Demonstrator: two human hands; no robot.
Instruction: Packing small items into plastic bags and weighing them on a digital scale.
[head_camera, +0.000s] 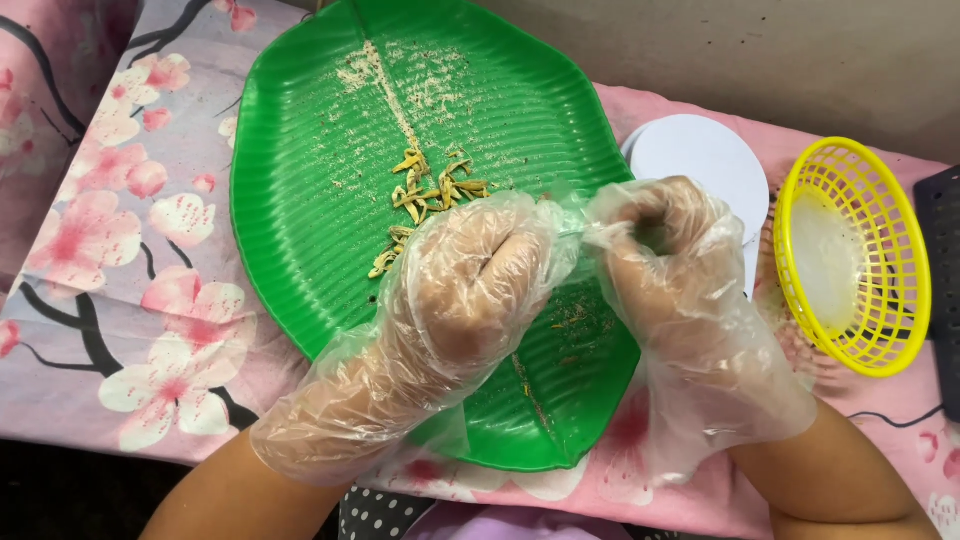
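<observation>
Two hands in loose clear plastic gloves, left hand (480, 280) and right hand (655, 250), are curled shut side by side over the green leaf-shaped tray (300, 190), pinching something too small to identify, so that crumbs drop beside the yellowish plant pieces (430, 195).

One head-worn view looks steeply down, close over the green tray (300, 150) on the surface (120, 250), near its front edge

You see a glossy ribbed plastic tray (300, 180), thin crinkly clear plastic gloves (700, 340), a yellow plastic mesh basket (905, 300), and matt floral cloth (130, 250).
</observation>
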